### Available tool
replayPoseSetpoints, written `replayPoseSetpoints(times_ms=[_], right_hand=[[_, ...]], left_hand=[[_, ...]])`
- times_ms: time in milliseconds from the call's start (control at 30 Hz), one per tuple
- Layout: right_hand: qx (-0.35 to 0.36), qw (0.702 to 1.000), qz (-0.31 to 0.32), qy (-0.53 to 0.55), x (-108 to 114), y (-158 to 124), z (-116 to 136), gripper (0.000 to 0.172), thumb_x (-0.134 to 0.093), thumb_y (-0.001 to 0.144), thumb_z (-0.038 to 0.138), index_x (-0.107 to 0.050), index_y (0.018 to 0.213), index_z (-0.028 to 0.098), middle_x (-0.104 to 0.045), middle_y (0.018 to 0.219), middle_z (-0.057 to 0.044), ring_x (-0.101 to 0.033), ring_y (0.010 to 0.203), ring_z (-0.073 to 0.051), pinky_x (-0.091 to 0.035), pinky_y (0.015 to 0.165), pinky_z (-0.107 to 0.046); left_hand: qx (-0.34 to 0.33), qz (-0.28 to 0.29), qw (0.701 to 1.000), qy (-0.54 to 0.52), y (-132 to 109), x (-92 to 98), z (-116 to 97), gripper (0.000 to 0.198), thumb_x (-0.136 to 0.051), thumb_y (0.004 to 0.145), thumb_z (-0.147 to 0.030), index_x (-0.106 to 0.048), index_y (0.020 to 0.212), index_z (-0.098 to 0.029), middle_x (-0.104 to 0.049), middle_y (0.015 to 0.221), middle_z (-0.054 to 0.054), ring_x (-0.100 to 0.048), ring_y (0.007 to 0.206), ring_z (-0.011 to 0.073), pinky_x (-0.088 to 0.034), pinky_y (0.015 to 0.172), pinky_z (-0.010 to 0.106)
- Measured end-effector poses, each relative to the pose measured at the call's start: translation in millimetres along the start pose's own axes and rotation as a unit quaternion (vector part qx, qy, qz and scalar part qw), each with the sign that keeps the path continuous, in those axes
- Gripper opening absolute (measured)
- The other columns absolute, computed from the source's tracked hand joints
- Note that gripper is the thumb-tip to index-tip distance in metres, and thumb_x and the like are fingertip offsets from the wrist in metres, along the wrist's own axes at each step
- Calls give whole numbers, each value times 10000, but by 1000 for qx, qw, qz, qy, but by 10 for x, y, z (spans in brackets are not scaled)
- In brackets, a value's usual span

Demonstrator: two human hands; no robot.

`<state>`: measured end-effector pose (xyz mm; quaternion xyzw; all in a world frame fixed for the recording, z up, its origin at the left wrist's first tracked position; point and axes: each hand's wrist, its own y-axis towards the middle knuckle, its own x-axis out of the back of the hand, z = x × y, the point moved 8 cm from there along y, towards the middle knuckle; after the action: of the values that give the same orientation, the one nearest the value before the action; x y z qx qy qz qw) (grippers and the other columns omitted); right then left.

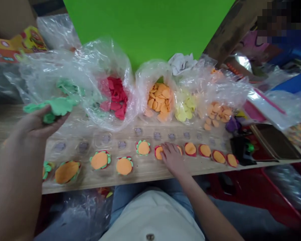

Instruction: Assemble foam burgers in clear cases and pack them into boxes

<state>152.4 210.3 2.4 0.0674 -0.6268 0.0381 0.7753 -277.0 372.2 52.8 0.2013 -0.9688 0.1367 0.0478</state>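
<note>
My left hand (46, 122) is closed round a bunch of light green felt pieces (62, 105), raised at the left in front of a clear bag. At the row's middle, my right hand (172, 157) lies over small felt stacks in clear trays, its fingers touching an orange-topped stack (159, 152). Whether it grips anything is hidden. Just left of it, an orange disc (143, 147) shows green and red edges beneath. Similar green-edged stacks (124, 165) stand further left. Those on the right (205, 150) show red under the orange.
Open plastic bags behind the row hold red pieces (117, 97), orange discs (160, 97), yellow pieces (186, 105) and pale orange pieces (219, 112). A green panel (150, 30) rises behind. A brown tray (276, 142) sits at the right; a person is at the upper right.
</note>
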Motion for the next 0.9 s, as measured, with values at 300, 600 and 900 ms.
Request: replayPoseSetpoints(times_ms=[300,600,900], right_hand=[[9,956,-64,285,60,-108,-84,91,-550,798,283,-582,826,203,-598,1064,-76,-465,1106,-235,-363,953,-437],[-192,635,196,722,-74,-212,-52,345,-448,788,460,-592,946,190,-565,681,3,-485,509,-114,-439,472,-249],[-124,852,51,506,141,-48,-417,287,-519,780,439,-580,678,178,-474,585,33,-439,567,-106,-332,507,-216]], left_hand=[[302,42,878,-369,-2087,-983,751,236,-425,865,-281,-569,1019,-177,-682,996,17,-624,954,186,-571,674,269],[320,239,862,-313,-2871,-2191,1107,322,-652,728,-134,-590,1044,-146,-676,947,52,-660,762,137,-553,668,219],[302,239,909,-157,-2936,-1956,1246,386,-727,647,-187,-598,1011,-186,-655,937,26,-614,746,93,-478,613,155]])
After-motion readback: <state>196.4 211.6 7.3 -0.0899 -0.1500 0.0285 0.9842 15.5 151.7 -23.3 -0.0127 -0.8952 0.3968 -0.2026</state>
